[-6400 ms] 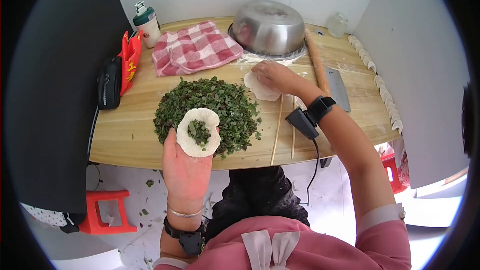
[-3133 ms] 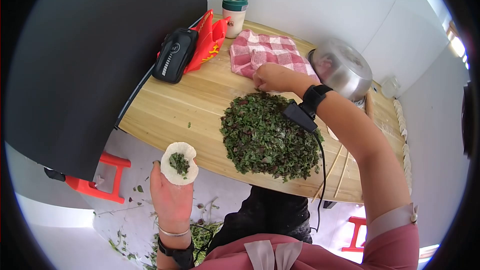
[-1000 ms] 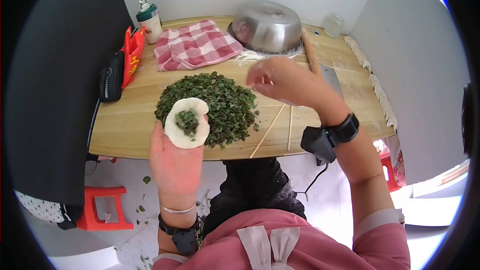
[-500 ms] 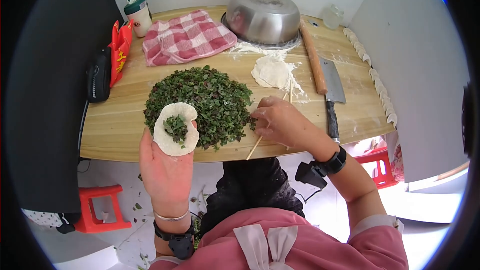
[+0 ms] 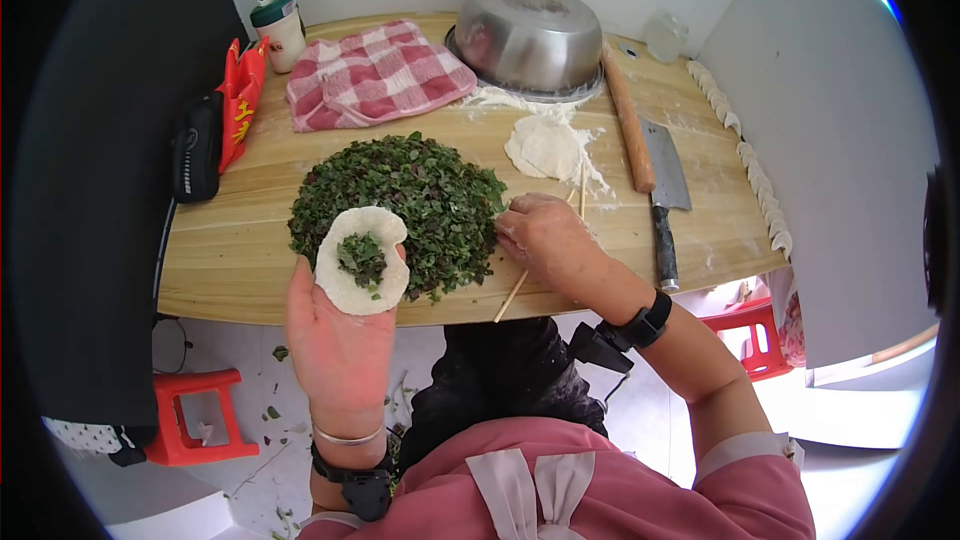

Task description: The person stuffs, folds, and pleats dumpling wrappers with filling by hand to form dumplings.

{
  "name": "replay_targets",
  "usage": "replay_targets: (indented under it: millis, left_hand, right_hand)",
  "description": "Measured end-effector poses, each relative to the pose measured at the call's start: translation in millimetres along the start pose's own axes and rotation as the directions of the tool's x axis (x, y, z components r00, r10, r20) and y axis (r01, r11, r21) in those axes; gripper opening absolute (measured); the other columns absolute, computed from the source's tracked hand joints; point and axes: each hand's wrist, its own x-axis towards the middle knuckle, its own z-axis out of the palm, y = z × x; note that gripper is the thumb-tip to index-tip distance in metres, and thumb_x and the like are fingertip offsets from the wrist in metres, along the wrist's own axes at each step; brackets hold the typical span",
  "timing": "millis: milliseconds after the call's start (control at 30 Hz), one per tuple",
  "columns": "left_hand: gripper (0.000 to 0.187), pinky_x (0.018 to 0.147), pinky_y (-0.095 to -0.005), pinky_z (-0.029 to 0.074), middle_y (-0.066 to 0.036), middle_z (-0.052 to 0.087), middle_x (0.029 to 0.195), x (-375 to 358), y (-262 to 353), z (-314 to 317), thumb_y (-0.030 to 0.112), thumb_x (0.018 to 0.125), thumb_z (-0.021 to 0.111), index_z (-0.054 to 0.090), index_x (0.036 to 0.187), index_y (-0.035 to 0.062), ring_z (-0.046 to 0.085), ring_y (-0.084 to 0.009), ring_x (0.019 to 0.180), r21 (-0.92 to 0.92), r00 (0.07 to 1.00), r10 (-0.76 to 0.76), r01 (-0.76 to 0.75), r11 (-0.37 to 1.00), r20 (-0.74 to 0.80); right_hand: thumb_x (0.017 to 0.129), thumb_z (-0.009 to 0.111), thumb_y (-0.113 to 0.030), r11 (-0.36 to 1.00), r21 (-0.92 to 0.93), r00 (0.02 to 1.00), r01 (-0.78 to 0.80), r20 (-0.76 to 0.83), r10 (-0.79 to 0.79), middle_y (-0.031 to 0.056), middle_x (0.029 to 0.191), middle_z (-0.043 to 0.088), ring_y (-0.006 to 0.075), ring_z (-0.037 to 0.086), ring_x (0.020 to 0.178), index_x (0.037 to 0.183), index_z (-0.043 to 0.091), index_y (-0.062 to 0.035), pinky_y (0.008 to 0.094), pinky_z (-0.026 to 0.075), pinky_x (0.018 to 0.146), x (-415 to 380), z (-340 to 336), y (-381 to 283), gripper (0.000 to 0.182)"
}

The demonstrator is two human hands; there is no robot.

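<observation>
My left hand (image 5: 340,365) is palm up, with a round dough wrapper (image 5: 385,285) lying across its fingers. A small heap of chopped greens filling (image 5: 361,257) sits in the middle of the wrapper. Just behind it a large pile of chopped greens (image 5: 400,175) covers the middle of the table. My right hand (image 5: 550,240) is at the right edge of that pile, palm down, its fingers drawn together. What its fingertips hold, if anything, is hidden. Chopsticks (image 5: 512,297) lie on the table beneath this hand, partly covered by it.
Flat wrappers (image 5: 546,147) lie on flour behind my right hand. To their right are a rolling pin (image 5: 628,120) and a cleaver (image 5: 667,165). An upturned metal basin (image 5: 530,35), a checked cloth (image 5: 375,75) and a bottle (image 5: 278,30) stand behind. Finished dumplings (image 5: 762,190) line the right edge.
My right hand has shifted slightly left and closer to the greens pile. My left hand with the wrapper has moved a little to the right. The chopsticks stay on the table.
</observation>
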Motion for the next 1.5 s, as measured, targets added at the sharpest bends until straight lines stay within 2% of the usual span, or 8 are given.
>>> replay_targets:
  millis: [167, 333, 600, 800, 1033, 1233, 1433, 1500]
  left_hand:
    - [0.048, 0.106, -0.0453, 0.038, -0.018, 0.05, 0.133, -2.8, -13.5, 1.6, 0.031, 0.101, 0.031, 0.042, 0.133, -0.0037, 0.048, -0.0322, 0.123, 0.019, 0.999, -0.042, 0.043, 0.999, -0.027]
    - [0.05, 0.108, -0.0473, 0.036, -0.022, 0.047, 0.134, 1.8, -31.9, -2.0, 0.031, 0.1, 0.034, 0.04, 0.133, -0.0058, 0.046, -0.0354, 0.125, -0.012, 0.984, -0.178, 0.178, 0.984, 0.02]
    - [0.053, 0.11, -0.0417, 0.031, -0.013, 0.044, 0.14, 2.2, -49.1, 8.9, 0.036, 0.101, 0.028, 0.035, 0.139, -0.0001, 0.041, -0.025, 0.13, 0.11, 0.971, -0.228, 0.219, 0.969, 0.076]
    - [0.052, 0.108, -0.0392, 0.032, -0.009, 0.046, 0.136, 0.8, -47.7, 13.4, 0.036, 0.101, 0.024, 0.039, 0.137, 0.0019, 0.042, -0.0209, 0.128, 0.152, 0.971, -0.228, 0.216, 0.964, 0.065]
    - [0.052, 0.107, -0.039, 0.033, -0.009, 0.047, 0.135, 3.4, -47.7, 12.6, 0.036, 0.101, 0.023, 0.039, 0.136, 0.0015, 0.044, -0.0209, 0.127, 0.155, 0.972, -0.22, 0.206, 0.966, 0.077]
    - [0.052, 0.109, -0.0428, 0.034, -0.017, 0.047, 0.136, 9.4, -27.9, 5.9, 0.034, 0.101, 0.029, 0.039, 0.136, -0.0032, 0.045, -0.029, 0.127, 0.108, 0.988, -0.137, 0.129, 0.986, 0.074]
    - [0.051, 0.106, -0.0446, 0.037, -0.019, 0.051, 0.132, 7.9, -11.3, 11.3, 0.034, 0.101, 0.031, 0.042, 0.132, -0.0042, 0.049, -0.0331, 0.122, 0.073, 0.999, 0.049, -0.049, 0.996, -0.008]
    - [0.05, 0.107, -0.0449, 0.037, -0.019, 0.05, 0.133, 8.0, -10.1, 2.7, 0.032, 0.101, 0.032, 0.041, 0.132, -0.0052, 0.047, -0.0333, 0.123, 0.043, 0.998, 0.009, -0.012, 0.999, 0.066]
  right_hand:
    - [0.076, 0.063, -0.006, 0.888, 0.401, 0.972, -0.225, 0.025, 0.235, 0.0156, 0.073, 0.063, 0.0287, 0.063, 0.067, 0.079, 0.066, 0.001, 0.0377, 0.05, 0.065, 9.6, -19.0, 4.2, 0.008]
    - [0.081, 0.069, -0.005, 0.588, 0.753, 0.937, -0.296, 0.109, 0.332, 0.0034, 0.071, 0.064, 0.0091, 0.059, 0.064, 0.085, 0.068, 0.0003, 0.0239, 0.047, 0.059, 18.6, -47.9, -14.3, 0.007]
    - [0.077, 0.066, -0.002, 0.886, 0.414, 0.977, 0.208, -0.137, -0.165, 0.0135, 0.083, 0.061, 0.0314, 0.06, 0.078, 0.091, 0.069, -0.0016, 0.0368, 0.049, 0.067, 28.3, -64.9, -50.4, 0.015]
    - [0.073, 0.069, -0.001, 0.888, 0.3, 0.935, 0.348, -0.177, -0.307, 0.0117, 0.085, 0.059, 0.0307, 0.058, 0.08, 0.088, 0.069, -0.0038, 0.0377, 0.048, 0.069, 26.7, -56.4, -51.5, 0.015]
    - [0.072, 0.066, -0.003, 0.9, 0.371, 0.972, 0.23, -0.135, -0.192, 0.012, 0.081, 0.056, 0.0326, 0.056, 0.082, 0.085, 0.065, -0.0038, 0.0409, 0.047, 0.07, 30.4, -67.7, -52.5, 0.013]
    - [0.075, 0.062, -0.003, 0.913, 0.336, 0.938, 0.23, -0.325, -0.117, 0.0113, 0.078, 0.056, 0.0334, 0.056, 0.082, 0.082, 0.062, -0.0038, 0.0421, 0.047, 0.07, 26.7, -67.2, -37.5, 0.006]
    - [0.074, 0.069, -0.013, 0.986, 0.167, 0.992, -0.004, 0.129, -0.017, 0.0099, 0.076, 0.057, 0.0304, 0.057, 0.08, 0.08, 0.06, -0.0072, 0.0394, 0.048, 0.071, -10.4, -31.3, -15.7, 0.012]
    - [0.073, 0.07, -0.015, 0.985, 0.163, 0.994, -0.05, 0.1, 0.034, 0.0111, 0.076, 0.057, 0.0313, 0.057, 0.081, 0.078, 0.06, -0.0064, 0.0404, 0.047, 0.073, -16.8, -25.2, -29.4, 0.014]
